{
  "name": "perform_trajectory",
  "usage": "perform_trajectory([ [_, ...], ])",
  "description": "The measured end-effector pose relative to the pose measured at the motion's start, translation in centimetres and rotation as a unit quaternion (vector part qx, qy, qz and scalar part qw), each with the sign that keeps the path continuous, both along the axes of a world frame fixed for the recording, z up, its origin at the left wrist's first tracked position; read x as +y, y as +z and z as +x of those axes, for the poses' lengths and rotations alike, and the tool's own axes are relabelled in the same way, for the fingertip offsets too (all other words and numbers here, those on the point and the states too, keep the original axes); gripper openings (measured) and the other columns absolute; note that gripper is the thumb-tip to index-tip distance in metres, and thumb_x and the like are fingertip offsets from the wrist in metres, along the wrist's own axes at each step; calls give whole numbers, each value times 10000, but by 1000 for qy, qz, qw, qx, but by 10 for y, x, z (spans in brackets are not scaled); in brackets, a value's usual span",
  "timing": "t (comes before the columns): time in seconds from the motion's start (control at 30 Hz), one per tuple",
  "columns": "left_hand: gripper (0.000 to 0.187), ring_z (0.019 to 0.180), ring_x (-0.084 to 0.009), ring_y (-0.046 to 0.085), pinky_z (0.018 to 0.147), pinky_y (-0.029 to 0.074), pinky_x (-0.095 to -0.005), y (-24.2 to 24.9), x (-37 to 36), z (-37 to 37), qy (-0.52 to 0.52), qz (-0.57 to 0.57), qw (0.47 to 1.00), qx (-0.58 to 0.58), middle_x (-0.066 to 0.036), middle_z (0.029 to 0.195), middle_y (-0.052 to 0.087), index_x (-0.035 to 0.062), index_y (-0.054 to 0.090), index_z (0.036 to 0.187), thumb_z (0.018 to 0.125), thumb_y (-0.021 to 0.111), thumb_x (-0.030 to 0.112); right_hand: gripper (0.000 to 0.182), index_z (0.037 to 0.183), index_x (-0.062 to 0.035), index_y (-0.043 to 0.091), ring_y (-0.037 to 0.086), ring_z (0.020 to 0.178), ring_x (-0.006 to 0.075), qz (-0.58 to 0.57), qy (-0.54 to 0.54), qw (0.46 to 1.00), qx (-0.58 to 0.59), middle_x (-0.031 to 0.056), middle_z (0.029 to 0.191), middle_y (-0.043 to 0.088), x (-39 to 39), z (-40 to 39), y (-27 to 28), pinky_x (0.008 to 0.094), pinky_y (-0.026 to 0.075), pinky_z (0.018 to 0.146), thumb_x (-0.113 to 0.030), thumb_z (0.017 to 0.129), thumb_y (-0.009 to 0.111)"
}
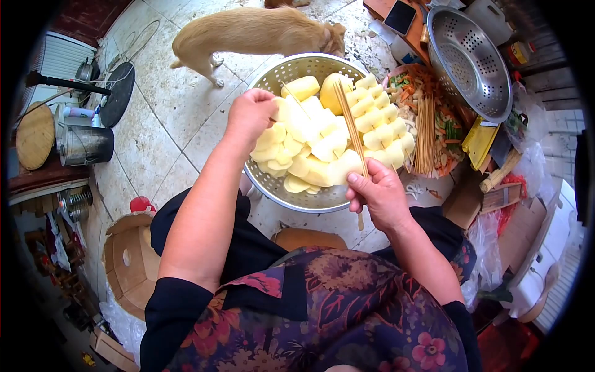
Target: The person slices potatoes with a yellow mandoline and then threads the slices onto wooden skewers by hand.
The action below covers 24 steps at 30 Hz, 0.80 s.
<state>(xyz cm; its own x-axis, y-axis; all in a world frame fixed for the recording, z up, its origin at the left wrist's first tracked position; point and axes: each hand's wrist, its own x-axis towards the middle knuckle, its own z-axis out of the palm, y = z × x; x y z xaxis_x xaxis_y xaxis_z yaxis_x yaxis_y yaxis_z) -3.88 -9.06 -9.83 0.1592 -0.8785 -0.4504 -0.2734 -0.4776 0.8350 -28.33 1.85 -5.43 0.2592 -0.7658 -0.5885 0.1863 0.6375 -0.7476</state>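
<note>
A large metal colander [297,204] stands in front of me, full of peeled potatoes and potato slices [279,146]. On its right side lie several skewers threaded with potato slices [384,133]. My right hand [381,189] is closed round a small bunch of thin wooden skewers [352,124] that slants up across the potatoes. My left hand [253,113] is at the colander's left rim with its fingers pinched beside a pale slice; whether it grips the slice or a stick is too bright to tell.
A tan dog [248,31] stands just beyond the colander. To the right are a basin of vegetable scraps [449,149] with a bundle of skewers [425,136] on it, and an empty colander [468,68]. A cardboard box [130,260] sits at the left.
</note>
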Motion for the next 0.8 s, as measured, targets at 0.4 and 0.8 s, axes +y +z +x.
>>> perform_trajectory([
  [0.4, 202, 859, -188, 606, 743, 534, -351, 19, -4, 12, 156, -61, 945, 282, -82, 966, 607, 44, 521, 1067, 871, 534, 92, 180, 1034, -36, 566, 522, 479, 62, 16, 38, 999, -14, 4, 679, 586, 3, 2, -1, 168, 399, 430, -152, 898, 586],
  [0.8, 184, 841, -177, 619, 742, 523, -325, 25, -2, 8, 64, -110, 978, 164, -91, 954, 626, 34, 590, 1014, 853, 528, 99, 195, 1055, -37, 567, 517, 479, 62, 21, 50, 999, -4, 3, 676, 580, 3, 1, 1, 167, 399, 430, -152, 898, 584],
])
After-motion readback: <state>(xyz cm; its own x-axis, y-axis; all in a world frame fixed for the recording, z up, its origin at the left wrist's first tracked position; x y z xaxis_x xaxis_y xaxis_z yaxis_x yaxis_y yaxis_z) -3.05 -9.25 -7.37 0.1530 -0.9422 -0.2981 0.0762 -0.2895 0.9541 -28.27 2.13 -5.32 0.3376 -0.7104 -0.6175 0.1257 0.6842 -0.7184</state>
